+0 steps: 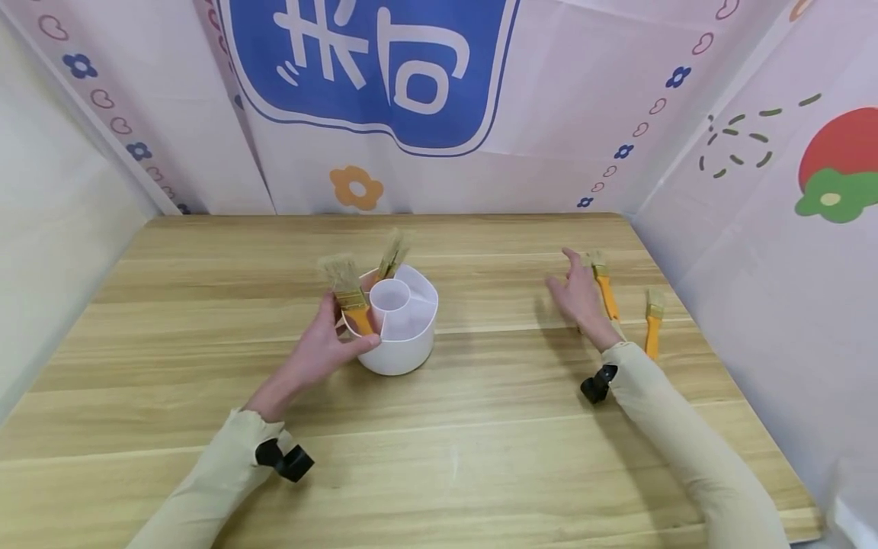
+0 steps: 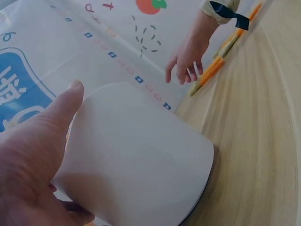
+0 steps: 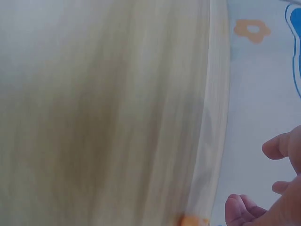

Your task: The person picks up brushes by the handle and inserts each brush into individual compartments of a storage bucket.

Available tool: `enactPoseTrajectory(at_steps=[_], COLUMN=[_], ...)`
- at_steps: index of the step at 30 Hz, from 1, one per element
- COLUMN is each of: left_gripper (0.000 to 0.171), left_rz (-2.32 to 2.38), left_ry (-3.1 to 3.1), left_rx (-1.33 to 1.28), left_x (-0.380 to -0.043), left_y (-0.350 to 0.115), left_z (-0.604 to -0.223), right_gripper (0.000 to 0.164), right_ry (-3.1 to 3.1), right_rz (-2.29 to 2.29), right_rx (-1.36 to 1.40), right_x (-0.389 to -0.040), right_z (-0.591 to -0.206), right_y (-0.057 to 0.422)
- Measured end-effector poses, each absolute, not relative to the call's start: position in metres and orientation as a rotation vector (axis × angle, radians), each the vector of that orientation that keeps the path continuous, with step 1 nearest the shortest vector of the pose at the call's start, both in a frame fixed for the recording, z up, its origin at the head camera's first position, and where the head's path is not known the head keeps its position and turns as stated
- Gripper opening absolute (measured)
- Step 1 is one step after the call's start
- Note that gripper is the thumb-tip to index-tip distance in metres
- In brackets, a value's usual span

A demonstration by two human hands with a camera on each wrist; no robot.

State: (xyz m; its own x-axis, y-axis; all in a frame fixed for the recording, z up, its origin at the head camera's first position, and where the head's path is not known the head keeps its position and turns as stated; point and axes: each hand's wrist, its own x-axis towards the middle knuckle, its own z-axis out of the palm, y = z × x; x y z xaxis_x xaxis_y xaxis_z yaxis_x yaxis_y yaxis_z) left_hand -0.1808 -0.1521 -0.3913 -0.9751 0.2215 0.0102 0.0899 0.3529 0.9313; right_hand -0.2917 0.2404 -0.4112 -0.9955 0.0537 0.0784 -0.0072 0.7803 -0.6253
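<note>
My left hand [image 1: 322, 343] grips the left side of a white round divided holder [image 1: 405, 354], thumb along its front rim. The holder's smooth outer wall [image 2: 141, 155] fills the middle of the left wrist view. A paintbrush [image 1: 353, 301] with an orange handle leans in the holder's near-left compartment, bristles up beside my fingers. Another paintbrush [image 1: 391, 259] stands in the compartment behind. At the right, my empty right hand [image 1: 579, 297] reaches over the table with fingers spread, close beside a paintbrush [image 1: 604, 286]. Farther right lies another paintbrush [image 1: 653, 324].
The wooden table [image 1: 480, 427] is bordered by printed cloth walls at the back and right [image 1: 754, 252] and a pale wall [image 1: 62, 198] at the left. Black camera mounts sit on both wrists. The holder has a round cup [image 1: 389, 293] in its centre.
</note>
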Motion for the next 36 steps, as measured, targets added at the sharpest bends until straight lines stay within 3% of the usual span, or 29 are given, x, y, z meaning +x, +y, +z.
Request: enactPoseTrajectory(at_steps=[19,36], left_gripper=[0.09,0.088], left_rz=[1.744,1.769], left_ry=[2.436,2.445], left_rx=[0.246,0.22], left_x=[-0.183,-0.182], left_y=[-0.15,-0.15], left_z=[-0.389,-0.39], right_gripper=[0.066,0.058], right_ry=[-3.04,-3.172], right_rz=[0.739,0.508], right_rx=[-0.327,-0.386], right_x=[-0.314,-0.334], right_z=[-0.409,-0.412], right_y=[0.263,0.267])
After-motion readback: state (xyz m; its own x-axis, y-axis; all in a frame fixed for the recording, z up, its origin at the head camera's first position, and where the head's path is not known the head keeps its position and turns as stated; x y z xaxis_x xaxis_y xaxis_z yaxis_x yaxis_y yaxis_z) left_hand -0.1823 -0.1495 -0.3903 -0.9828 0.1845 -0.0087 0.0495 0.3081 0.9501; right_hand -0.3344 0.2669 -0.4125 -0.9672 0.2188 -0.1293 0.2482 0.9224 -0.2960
